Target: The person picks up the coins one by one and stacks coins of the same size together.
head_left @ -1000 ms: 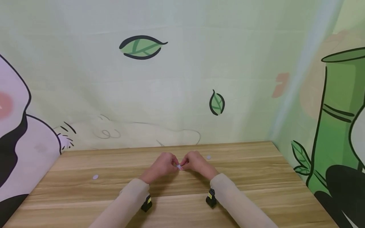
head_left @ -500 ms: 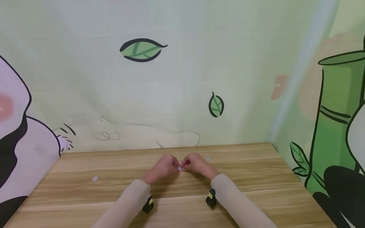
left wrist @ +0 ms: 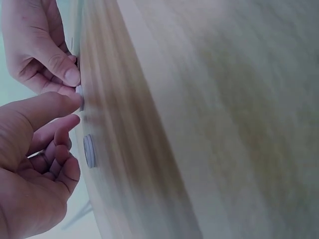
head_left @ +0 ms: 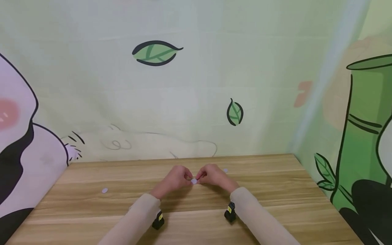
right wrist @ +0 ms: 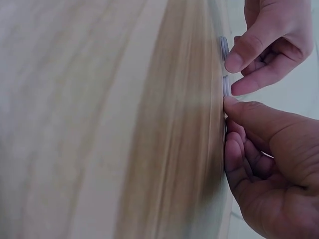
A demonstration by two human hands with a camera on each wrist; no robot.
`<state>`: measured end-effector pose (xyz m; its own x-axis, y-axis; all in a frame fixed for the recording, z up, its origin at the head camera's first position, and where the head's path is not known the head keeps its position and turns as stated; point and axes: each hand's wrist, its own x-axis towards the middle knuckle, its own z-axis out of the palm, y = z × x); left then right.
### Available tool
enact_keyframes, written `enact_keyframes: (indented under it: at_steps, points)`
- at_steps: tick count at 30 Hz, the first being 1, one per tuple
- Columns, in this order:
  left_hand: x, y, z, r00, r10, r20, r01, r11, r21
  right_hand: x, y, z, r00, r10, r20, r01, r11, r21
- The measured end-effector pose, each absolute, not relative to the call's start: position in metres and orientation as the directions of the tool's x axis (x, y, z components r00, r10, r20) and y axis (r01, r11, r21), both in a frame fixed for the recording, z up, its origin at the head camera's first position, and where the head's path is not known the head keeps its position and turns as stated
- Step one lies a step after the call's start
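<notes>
A small pale round disc (head_left: 194, 181) sits between my two hands, low over the wooden table. My left hand (head_left: 176, 177) pinches it from the left; in the left wrist view its thumb (left wrist: 70, 102) overlaps the disc's edge. From the right, my right hand (head_left: 212, 175) holds the opposite edge, and the thumb (right wrist: 239, 107) meets the disc's end in the right wrist view. Seen edge-on, the disc (right wrist: 227, 86) shows a thin layered rim. The other fingers of both hands are curled inward, partly hiding the fingertips behind the disc.
Another pale disc (head_left: 105, 190) lies on the table (head_left: 275, 200) to the left. A third disc (head_left: 225, 170) lies behind my right hand. A printed cloth (head_left: 196, 85) with leaves and bamboo hangs at the table's back edge. Black wrist cameras (head_left: 158, 220) sit under both sleeves.
The held disc, largely covered by the fingertips before, now shows its round face more fully. Both hands stay in nearly the same place; the head view shifts slightly.
</notes>
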<state>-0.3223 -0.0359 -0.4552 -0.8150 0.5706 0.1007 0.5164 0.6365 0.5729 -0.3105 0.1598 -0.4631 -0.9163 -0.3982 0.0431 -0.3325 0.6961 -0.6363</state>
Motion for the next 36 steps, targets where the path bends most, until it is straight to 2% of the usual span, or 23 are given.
enact_keyframes:
  at_steps: [8, 13, 20, 36]
  points:
    - [-0.316, -0.033, -0.453, -0.836, 0.535, 0.124, 0.498, 0.645, 0.58, -0.311, 0.159, -0.461, -0.92, -0.388, 0.051, -0.327, 0.691, -0.644]
    - [-0.315, -0.03, -0.458, -0.875, 0.463, 0.139, 0.436, 0.632, 0.641, -0.312, 0.158, -0.459, -0.923, -0.381, 0.053, -0.326, 0.699, -0.637]
    - [-0.314, -0.028, -0.464, -0.911, 0.4, 0.098, 0.351, 0.628, 0.695, -0.311, 0.159, -0.459, -0.925, -0.377, 0.045, -0.316, 0.699, -0.641]
    - [-0.313, -0.033, -0.469, -0.906, 0.408, 0.112, 0.362, 0.609, 0.706, -0.309, 0.156, -0.466, -0.926, -0.375, 0.046, -0.308, 0.68, -0.666]
